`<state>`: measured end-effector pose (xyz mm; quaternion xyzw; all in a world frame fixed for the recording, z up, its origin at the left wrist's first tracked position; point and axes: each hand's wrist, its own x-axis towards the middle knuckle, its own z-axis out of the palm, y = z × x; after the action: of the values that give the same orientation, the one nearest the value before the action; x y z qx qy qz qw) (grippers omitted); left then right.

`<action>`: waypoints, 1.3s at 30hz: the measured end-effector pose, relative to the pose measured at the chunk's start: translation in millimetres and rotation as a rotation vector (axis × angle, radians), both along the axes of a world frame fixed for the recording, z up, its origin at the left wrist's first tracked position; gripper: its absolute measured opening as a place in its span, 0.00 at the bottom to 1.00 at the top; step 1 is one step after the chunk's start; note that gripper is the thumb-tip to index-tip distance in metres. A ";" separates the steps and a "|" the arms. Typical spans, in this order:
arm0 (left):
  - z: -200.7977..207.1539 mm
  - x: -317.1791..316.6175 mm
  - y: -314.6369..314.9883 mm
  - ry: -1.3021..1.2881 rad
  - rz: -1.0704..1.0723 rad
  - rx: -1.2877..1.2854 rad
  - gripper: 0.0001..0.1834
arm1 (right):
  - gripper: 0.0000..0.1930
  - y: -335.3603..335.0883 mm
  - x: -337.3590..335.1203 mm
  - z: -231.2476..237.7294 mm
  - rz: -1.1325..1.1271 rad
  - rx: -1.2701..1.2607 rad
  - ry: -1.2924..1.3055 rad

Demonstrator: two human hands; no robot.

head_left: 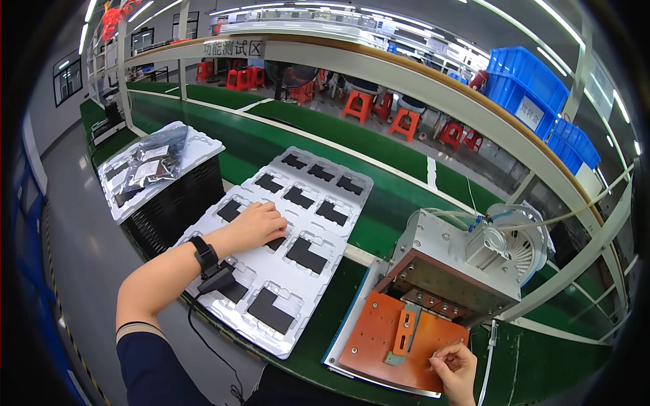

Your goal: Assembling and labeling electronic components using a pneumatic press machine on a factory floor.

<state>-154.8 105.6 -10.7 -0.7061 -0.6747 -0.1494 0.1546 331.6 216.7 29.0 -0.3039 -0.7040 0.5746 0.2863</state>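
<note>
My left hand (252, 229) reaches over a white moulded tray (308, 233). Its fingers are bent together onto a flat black piece (275, 244), which they mostly cover. Several more black L-shaped pieces, such as this black piece (307, 255), lie in the tray's pockets. At the lower right my right hand (457, 371) is closed in a pinch beside the orange plate (376, 325) of a metal press fixture (460, 254). What sits between that thumb and finger is too small to make out. A slotted orange block (407, 329) is fixed on the plate.
A black wrist strap (204, 256) with a trailing cable is on my left wrist. Left of the tray, a black crate (179, 203) bears another white tray with silvery bags (154, 162). Blue bins (525, 91) stand on the rail, and red stools (404, 124) lie beyond.
</note>
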 end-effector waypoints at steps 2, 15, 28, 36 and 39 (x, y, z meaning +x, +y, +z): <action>-1.7 -3.7 4.5 0.085 -0.003 0.013 0.12 | 0.04 -2.3 -5.8 0.1 -0.006 0.066 0.043; 70.4 70.0 20.6 0.174 -0.252 0.395 0.16 | 0.11 -0.8 -16.2 10.6 -0.037 -0.025 0.099; 71.8 194.2 5.5 -0.084 -0.429 0.455 0.12 | 0.11 -36.4 -104.4 16.3 0.223 -0.212 0.013; 43.0 72.9 -70.5 -0.357 -0.030 0.098 0.06 | 0.21 8.4 -18.4 30.6 -0.119 -0.213 -0.027; 9.6 60.4 -91.8 -0.199 0.049 -0.034 0.08 | 0.22 31.4 11.6 20.7 -0.161 -0.268 -0.093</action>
<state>-94.4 13.8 -1.2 -0.6735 -0.7063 -0.2033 0.0785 343.2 248.1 49.7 -0.4211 -0.6070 0.6237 0.2556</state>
